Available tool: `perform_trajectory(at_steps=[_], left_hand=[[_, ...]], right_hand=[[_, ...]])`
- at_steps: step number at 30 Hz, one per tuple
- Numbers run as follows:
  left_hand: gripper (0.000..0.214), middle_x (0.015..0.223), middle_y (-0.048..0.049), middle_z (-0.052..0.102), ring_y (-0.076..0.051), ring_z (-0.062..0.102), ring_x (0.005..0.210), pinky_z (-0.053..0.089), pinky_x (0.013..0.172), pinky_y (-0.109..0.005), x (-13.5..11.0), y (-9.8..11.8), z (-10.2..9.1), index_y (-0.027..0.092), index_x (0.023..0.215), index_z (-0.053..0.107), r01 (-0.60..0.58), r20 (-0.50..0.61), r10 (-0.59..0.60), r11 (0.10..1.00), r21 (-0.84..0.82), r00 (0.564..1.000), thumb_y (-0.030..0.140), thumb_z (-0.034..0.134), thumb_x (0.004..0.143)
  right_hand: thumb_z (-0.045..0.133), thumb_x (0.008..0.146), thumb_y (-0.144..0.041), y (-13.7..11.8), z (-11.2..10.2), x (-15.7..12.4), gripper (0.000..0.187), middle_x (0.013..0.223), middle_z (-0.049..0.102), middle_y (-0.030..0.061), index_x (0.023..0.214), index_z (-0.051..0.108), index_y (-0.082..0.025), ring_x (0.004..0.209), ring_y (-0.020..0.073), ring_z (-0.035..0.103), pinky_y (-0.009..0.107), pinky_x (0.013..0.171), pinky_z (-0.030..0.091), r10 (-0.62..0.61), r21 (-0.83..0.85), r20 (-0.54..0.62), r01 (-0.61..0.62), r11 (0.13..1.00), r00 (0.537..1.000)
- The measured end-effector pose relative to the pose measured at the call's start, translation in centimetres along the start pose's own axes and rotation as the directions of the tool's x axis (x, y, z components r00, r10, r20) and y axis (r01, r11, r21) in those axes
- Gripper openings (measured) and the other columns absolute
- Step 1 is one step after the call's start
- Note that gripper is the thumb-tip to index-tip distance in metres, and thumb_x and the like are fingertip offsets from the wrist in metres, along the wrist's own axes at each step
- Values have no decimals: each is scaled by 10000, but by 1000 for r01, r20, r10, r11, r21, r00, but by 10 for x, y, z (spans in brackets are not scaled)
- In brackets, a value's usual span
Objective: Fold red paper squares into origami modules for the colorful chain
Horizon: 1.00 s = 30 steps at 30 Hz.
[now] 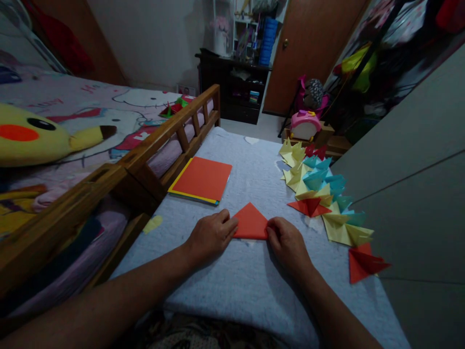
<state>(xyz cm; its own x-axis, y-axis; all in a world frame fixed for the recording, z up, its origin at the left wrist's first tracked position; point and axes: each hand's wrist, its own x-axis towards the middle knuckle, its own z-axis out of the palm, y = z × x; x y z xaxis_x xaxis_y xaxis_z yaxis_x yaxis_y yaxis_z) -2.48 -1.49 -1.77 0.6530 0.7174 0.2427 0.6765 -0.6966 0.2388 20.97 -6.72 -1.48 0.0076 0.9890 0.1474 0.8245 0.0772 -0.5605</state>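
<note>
A folded sheet of red-orange origami paper (250, 223) lies on the light blue cloth, its peak pointing away from me and its straight edge towards me. My left hand (213, 236) pinches its left corner, with the fingers closed. At the right corner, the thumb and fingers of my right hand (286, 240) are also pinched on the paper. Beyond my left hand is a stack of square paper (203, 179), orange on top with yellow showing under it. Folded yellow paper pieces (343, 228), blue ones (316, 177) and a red one (310, 207) stand to the right.
A wooden rail (170, 131) runs along the left side, with a bed and a yellow plush toy (32, 138) behind it. A pale cabinet panel (410, 208) borders the right. Another red folded piece (365, 264) sits near the right edge of the cloth (232, 286).
</note>
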Motion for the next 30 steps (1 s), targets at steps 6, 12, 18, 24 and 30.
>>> perform_trajectory(at_steps=[6,12,18,24,30], left_hand=[[166,1171,-116,663,-296,592,1050,514,910,-478,1,4,-4,188,1023,656,-111,-62,115,992,67,991,316,565,971],[273,1314,-121,669,-282,590,1249,504,1036,-467,-1,10,4,151,1233,626,-351,-105,347,936,-26,932,197,462,1020],[324,1342,-118,662,-275,627,1225,531,1031,-479,-4,10,5,158,1305,600,-446,-65,442,888,-109,895,167,459,1013],[344,1340,-141,662,-283,642,1209,558,1009,-482,-4,10,5,144,1306,615,-426,-54,422,893,-145,905,143,471,993],[317,1324,-140,673,-287,645,1213,563,1009,-478,-4,10,9,131,1274,638,-396,-73,390,911,-115,918,183,449,1024]], right_hand=[[497,891,-200,2,0,0,121,789,662,45,840,605,-218,744,212,604,311,686,427,-3,-1,1,3,1000,1000],[492,903,-207,3,1,0,122,805,667,52,860,606,-211,759,218,603,322,702,428,18,12,33,-18,1000,999],[523,881,-197,5,-3,-1,90,824,679,53,852,608,-206,785,222,603,342,744,431,-35,38,66,33,999,997],[530,880,-196,5,-5,-1,95,830,691,45,864,623,-210,793,215,622,334,743,440,-17,70,59,13,997,998],[521,895,-210,4,-3,1,104,848,696,47,895,625,-207,795,212,625,326,742,439,17,92,54,-22,996,998]])
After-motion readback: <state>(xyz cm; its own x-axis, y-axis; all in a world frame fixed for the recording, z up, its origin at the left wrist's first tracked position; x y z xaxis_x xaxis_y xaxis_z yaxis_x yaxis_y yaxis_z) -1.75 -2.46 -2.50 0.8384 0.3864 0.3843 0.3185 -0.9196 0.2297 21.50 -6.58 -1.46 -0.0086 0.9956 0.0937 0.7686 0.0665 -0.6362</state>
